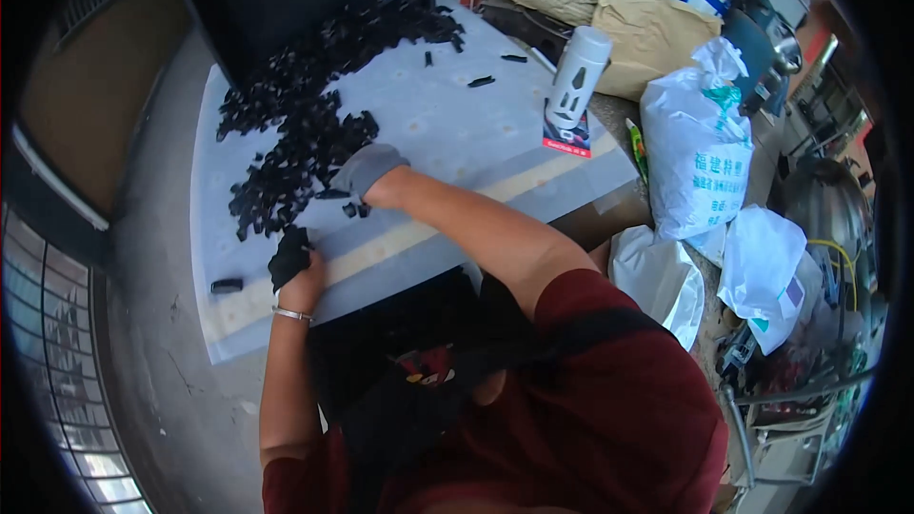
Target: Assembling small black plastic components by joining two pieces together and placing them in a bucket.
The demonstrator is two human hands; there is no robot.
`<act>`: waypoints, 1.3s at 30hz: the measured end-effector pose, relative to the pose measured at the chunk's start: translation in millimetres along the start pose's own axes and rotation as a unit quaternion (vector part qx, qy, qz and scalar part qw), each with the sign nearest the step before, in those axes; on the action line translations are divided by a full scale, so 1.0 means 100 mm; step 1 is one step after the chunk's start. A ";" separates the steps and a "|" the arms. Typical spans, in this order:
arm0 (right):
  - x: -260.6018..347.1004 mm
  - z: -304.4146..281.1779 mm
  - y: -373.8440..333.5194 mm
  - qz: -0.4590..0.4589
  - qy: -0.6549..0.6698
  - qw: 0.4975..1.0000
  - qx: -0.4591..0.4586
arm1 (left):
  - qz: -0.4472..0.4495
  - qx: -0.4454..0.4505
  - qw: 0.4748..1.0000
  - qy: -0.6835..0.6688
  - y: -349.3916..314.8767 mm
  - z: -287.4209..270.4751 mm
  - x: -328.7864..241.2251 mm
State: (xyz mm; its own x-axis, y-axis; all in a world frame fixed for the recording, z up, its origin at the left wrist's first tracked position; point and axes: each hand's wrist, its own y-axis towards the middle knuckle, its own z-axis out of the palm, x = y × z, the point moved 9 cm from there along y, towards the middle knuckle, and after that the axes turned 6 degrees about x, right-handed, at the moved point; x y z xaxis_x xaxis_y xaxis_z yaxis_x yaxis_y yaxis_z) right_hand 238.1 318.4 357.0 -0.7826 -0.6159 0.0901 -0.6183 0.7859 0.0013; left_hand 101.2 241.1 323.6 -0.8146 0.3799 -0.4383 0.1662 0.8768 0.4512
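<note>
A large heap of small black plastic pieces spreads over the white-covered table. At its near right edge is my right hand in a grey glove, its fingers closed together around the end of a small black plastic piece. Just below the heap, my left hand wears a black glove and is curled shut; black on black hides what lies in its fingers. One separate black piece rests on the cloth to the left of this hand.
A black bin lies tipped at the back, behind the heap. A white bottle stands on a red-and-black card at the right. Beyond the table's right edge are a white sack and brown bags. Loose pieces lie apart.
</note>
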 end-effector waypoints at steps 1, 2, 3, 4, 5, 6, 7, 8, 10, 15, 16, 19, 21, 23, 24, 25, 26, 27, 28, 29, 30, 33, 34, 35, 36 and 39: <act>-0.30 0.09 0.04 -0.013 0.022 0.997 -0.068 | 0.001 -0.021 1.000 -0.022 0.13 0.03 -0.02; -0.23 0.08 0.12 -0.004 -0.012 0.999 -0.043 | -0.076 -0.001 0.997 -0.016 0.12 0.04 0.30; -0.26 0.19 0.26 0.037 0.006 0.998 -0.040 | -0.111 0.021 0.994 -0.015 0.15 0.00 0.55; -0.21 0.21 0.38 0.026 0.004 0.996 -0.088 | -0.139 0.033 0.990 -0.015 0.22 -0.07 0.81; -0.21 0.18 0.42 0.015 -0.004 0.992 -0.126 | -0.139 0.008 0.989 -0.052 0.20 -0.06 0.97; -0.19 0.19 0.46 0.003 -0.004 0.993 -0.119 | -0.131 -0.014 0.987 -0.091 0.21 -0.06 1.00; -0.16 0.21 0.51 -0.024 -0.027 0.994 -0.108 | -0.116 -0.029 0.991 -0.064 0.21 -0.08 0.99; -0.13 0.23 0.56 -0.048 -0.049 0.993 -0.097 | -0.124 -0.032 0.990 -0.064 0.20 -0.07 1.01; 0.05 0.15 0.69 -0.082 -0.036 0.992 -0.090 | -0.221 0.053 0.963 -0.146 0.26 -0.05 1.11; 0.33 0.30 1.23 -0.005 -0.064 0.998 -0.004 | -0.223 0.058 0.954 -0.194 0.35 -0.01 1.32; 0.39 0.29 1.30 -0.007 -0.064 0.998 -0.004 | -0.227 0.061 0.946 -0.225 0.36 0.02 1.35; 0.37 0.36 1.34 0.041 -0.042 0.998 0.027 | -0.216 0.069 0.946 -0.231 0.33 0.01 1.35; 0.44 0.07 0.96 -0.071 0.011 0.971 -0.228 | -0.217 0.126 0.955 -0.157 0.33 -0.09 1.18; 0.55 0.02 0.72 -0.099 0.089 0.973 -0.189 | -0.230 0.139 0.923 -0.275 0.18 0.05 1.17; 0.64 0.01 0.59 -0.122 0.163 0.968 -0.148 | -0.236 0.153 0.877 -0.391 0.10 0.14 1.11; 0.74 -0.06 0.43 -0.124 0.163 0.968 -0.147 | -0.231 0.169 0.834 -0.471 0.07 0.14 0.92; 0.90 -0.08 0.26 -0.152 0.179 0.965 -0.115 | -0.232 0.167 0.835 -0.471 0.02 0.15 0.87; 0.99 -0.05 0.10 -0.176 0.195 0.961 -0.083 | -0.215 0.181 0.807 -0.519 -0.03 0.21 0.74; 1.00 0.00 -0.01 -0.175 0.197 0.961 -0.082 | -0.198 0.193 0.777 -0.565 -0.09 0.26 0.61; 0.98 0.10 -0.10 -0.167 0.181 0.966 -0.073 | -0.203 0.185 0.750 -0.602 -0.16 0.31 0.54; 0.96 0.18 -0.18 -0.159 0.165 0.971 -0.065 | -0.204 0.187 0.749 -0.602 -0.20 0.35 0.47; 0.85 0.12 -0.43 -0.144 0.189 0.958 -0.162 | -0.198 0.194 0.734 -0.620 -0.28 0.43 0.23; 0.84 0.14 -0.47 -0.143 0.192 0.958 -0.160 | -0.216 0.209 0.740 -0.602 -0.30 0.45 0.18; 0.80 0.15 -0.49 -0.136 0.197 0.958 -0.158 | -0.233 0.223 0.746 -0.582 -0.33 0.49 0.15; 0.78 0.17 -0.50 -0.129 0.204 0.958 -0.156 | -0.237 0.223 0.746 -0.582 -0.36 0.53 0.12; 0.77 0.13 -0.58 -0.140 0.221 0.944 -0.201 | -0.140 0.099 0.868 -0.466 -0.25 0.31 0.04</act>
State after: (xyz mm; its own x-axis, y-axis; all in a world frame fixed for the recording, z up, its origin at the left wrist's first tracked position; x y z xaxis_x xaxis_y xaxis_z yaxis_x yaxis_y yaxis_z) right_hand 212.9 224.4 350.6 -0.4301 -0.7898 0.4373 -0.6499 0.6071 0.4573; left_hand 111.0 230.1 287.0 -0.0500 0.1369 -0.9893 0.2022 0.9714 0.1243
